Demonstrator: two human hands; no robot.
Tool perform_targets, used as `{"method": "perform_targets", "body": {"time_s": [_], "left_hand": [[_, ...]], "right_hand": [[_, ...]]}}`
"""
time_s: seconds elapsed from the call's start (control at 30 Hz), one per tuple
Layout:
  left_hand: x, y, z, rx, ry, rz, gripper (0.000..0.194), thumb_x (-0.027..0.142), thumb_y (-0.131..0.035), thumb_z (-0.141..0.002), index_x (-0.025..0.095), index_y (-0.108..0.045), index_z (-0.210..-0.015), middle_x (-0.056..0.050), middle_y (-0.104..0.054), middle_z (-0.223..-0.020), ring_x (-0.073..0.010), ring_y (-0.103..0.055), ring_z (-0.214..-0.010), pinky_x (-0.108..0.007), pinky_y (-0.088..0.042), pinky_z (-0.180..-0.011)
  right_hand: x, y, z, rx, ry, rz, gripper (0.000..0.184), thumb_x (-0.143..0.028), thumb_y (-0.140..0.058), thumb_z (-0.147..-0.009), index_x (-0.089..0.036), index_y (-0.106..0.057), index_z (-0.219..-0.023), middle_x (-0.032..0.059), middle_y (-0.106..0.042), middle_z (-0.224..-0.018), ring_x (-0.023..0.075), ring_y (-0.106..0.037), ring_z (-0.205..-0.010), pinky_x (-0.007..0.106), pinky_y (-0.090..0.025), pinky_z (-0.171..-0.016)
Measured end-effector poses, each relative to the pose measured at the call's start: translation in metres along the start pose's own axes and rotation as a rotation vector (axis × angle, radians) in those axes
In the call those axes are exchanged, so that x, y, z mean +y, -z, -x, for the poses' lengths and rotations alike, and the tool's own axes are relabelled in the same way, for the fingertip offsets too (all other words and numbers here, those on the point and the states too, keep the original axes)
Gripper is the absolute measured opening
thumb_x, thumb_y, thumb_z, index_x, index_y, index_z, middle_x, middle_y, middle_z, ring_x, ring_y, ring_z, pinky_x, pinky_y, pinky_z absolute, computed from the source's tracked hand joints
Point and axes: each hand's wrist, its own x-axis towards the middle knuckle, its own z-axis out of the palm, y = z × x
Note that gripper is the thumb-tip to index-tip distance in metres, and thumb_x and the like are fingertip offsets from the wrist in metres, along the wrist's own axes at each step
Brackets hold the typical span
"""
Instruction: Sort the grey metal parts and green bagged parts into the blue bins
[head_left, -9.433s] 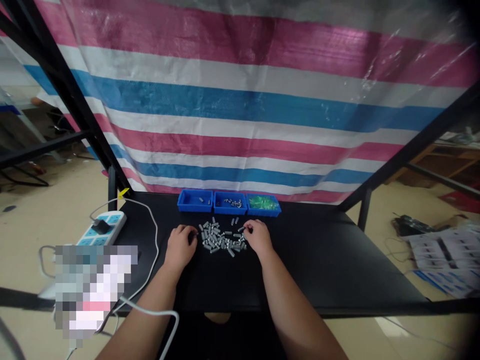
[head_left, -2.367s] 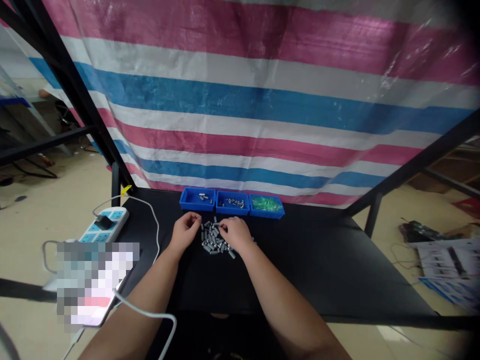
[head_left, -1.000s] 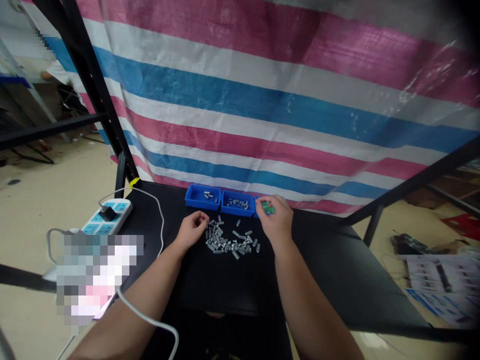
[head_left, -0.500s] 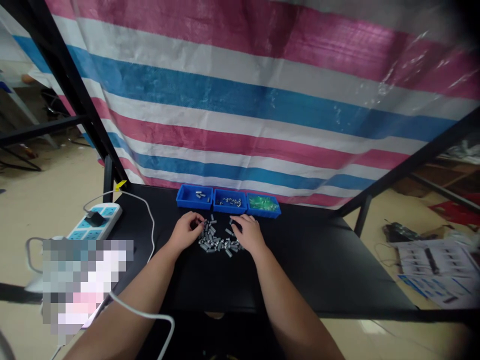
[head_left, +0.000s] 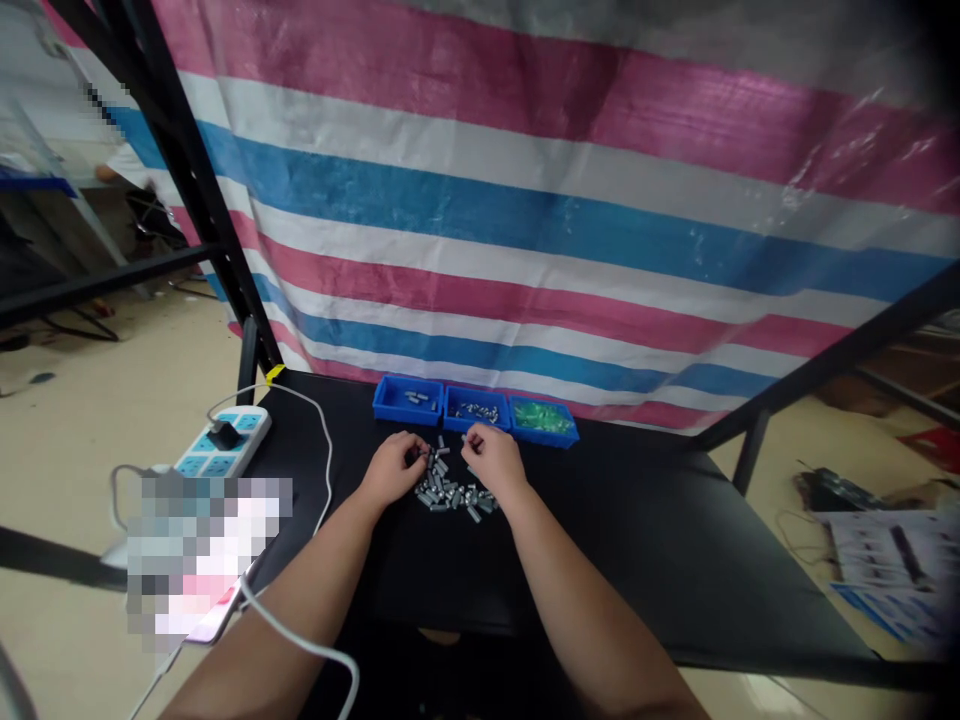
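Observation:
Small silvery metal cylinders [head_left: 456, 496] lie in a loose pile on the black table, between and in front of my hands. My left hand [head_left: 396, 470] is at the pile's left edge, thumb and fingers pinched together; what they hold is too small to make out. At the pile's right side, my right hand [head_left: 496, 462] is closed in a pinch, with a small grey metal cylinder [head_left: 464, 438] just showing at its fingertips. Most of that piece is hidden by the fingers.
Behind the hands stand three blue trays: the left tray [head_left: 382, 408] holds a few cylinders, the middle tray [head_left: 451, 416] small shiny parts, the right tray [head_left: 556, 438] green pieces. A power strip [head_left: 251, 428], a white cable [head_left: 328, 440] and a blurred-out device are at left. Striped sheeting [head_left: 480, 240] hangs behind.
The view has shifted, so the table and trays appear further right. My right hand's fingers have drawn closer together. My left hand stays pinched beside the pile.

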Motion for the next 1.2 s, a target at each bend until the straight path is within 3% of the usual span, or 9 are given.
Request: {"method": "perform_targets", "body": {"time_s": [0.1,0.2,0.33,0.47,0.6,0.7,0.87,1.03,1.2], "left_hand": [[0.001,0.001,0.001,0.005,-0.012,0.014,0.011,0.022,-0.06,-0.082,0.02,-0.07,-0.088,-0.004,-0.062,-0.079,-0.0194,-0.057,-0.078,-0.029,-0.044,-0.069],[0.001,0.002,0.003,-0.017,-0.002,0.036,0.011,0.019,-0.059,-0.081,0.02,-0.069,-0.085,-0.003,-0.064,-0.076,-0.0173,-0.057,-0.071,-0.028,-0.043,-0.067],[-0.001,0.002,0.004,-0.067,0.023,0.059,0.013,0.018,-0.057,-0.081,0.02,-0.069,-0.087,-0.001,-0.064,-0.072,-0.0149,-0.055,-0.063,-0.027,-0.041,-0.064],[-0.002,0.003,0.002,-0.081,0.005,0.062,0.013,0.018,-0.058,-0.081,0.021,-0.069,-0.086,0.0,-0.064,-0.072,-0.015,-0.056,-0.064,-0.027,-0.04,-0.065],[-0.003,0.003,0.001,-0.074,-0.028,0.029,0.012,0.018,-0.06,-0.08,0.021,-0.07,-0.086,-0.002,-0.064,-0.075,-0.0166,-0.058,-0.07,-0.028,-0.041,-0.067],[-0.002,0.004,0.001,-0.084,-0.04,-0.014,0.013,0.019,-0.061,-0.08,0.021,-0.07,-0.089,-0.002,-0.063,-0.077,-0.0183,-0.058,-0.074,-0.029,-0.042,-0.069],[0.001,0.001,0.002,-0.074,-0.051,-0.181,0.035,0.022,-0.06,-0.086,0.023,-0.07,-0.119,-0.005,-0.063,-0.088,-0.0216,-0.059,-0.087,-0.034,-0.045,-0.082],[0.0,-0.003,0.002,-0.121,-0.062,-0.281,0.032,0.027,-0.058,-0.091,0.026,-0.072,-0.119,-0.005,-0.062,-0.093,-0.0218,-0.06,-0.093,-0.034,-0.045,-0.086],[-0.003,-0.008,0.001,-0.049,-0.042,-0.308,0.023,0.027,-0.058,-0.09,0.026,-0.074,-0.107,-0.005,-0.059,-0.09,-0.0222,-0.059,-0.091,-0.035,-0.046,-0.085]], "right_hand": [[-0.024,-0.004,-0.028,0.066,0.102,-0.177,0.007,-0.023,-0.061,-0.084,-0.023,-0.066,-0.079,0.0003,-0.069,-0.078,0.0148,-0.062,-0.069,0.025,-0.048,-0.07],[-0.048,0.002,-0.061,0.169,0.07,-0.324,0.015,-0.032,-0.061,-0.088,-0.022,-0.065,-0.078,0.0014,-0.069,-0.072,0.0157,-0.063,-0.063,0.026,-0.049,-0.065],[-0.066,0.032,-0.088,0.421,0.068,-0.411,0.025,-0.044,-0.061,-0.09,-0.02,-0.062,-0.081,0.0006,-0.064,-0.066,0.0147,-0.059,-0.058,0.026,-0.048,-0.061],[-0.063,0.063,-0.083,0.476,0.091,-0.446,0.027,-0.046,-0.063,-0.089,-0.02,-0.06,-0.082,-0.0014,-0.06,-0.065,0.0127,-0.057,-0.056,0.024,-0.045,-0.057],[-0.033,0.067,-0.056,0.382,0.077,-0.41,0.024,-0.042,-0.064,-0.089,-0.02,-0.061,-0.081,-0.0011,-0.061,-0.066,0.0123,-0.055,-0.056,0.024,-0.044,-0.056],[-0.002,0.052,-0.028,0.199,0.056,-0.352,0.021,-0.039,-0.063,-0.088,-0.019,-0.064,-0.079,-0.0009,-0.06,-0.065,0.013,-0.053,-0.057,0.025,-0.044,-0.056],[0.038,0.028,0.024,-0.004,0.116,-0.261,0.013,-0.028,-0.061,-0.089,-0.02,-0.071,-0.087,0.0013,-0.062,-0.075,0.0141,-0.053,-0.064,0.028,-0.045,-0.064],[0.043,0.029,0.06,-0.139,0.23,-0.251,0.013,-0.023,-0.065,-0.088,-0.024,-0.074,-0.098,0.004,-0.067,-0.092,0.0193,-0.061,-0.087,0.034,-0.047,-0.083],[0.033,0.033,0.063,-0.19,0.23,-0.11,0.015,-0.021,-0.07,-0.086,-0.025,-0.074,-0.099,0.0029,-0.07,-0.094,0.0201,-0.06,-0.091,0.036,-0.043,-0.087]]}}
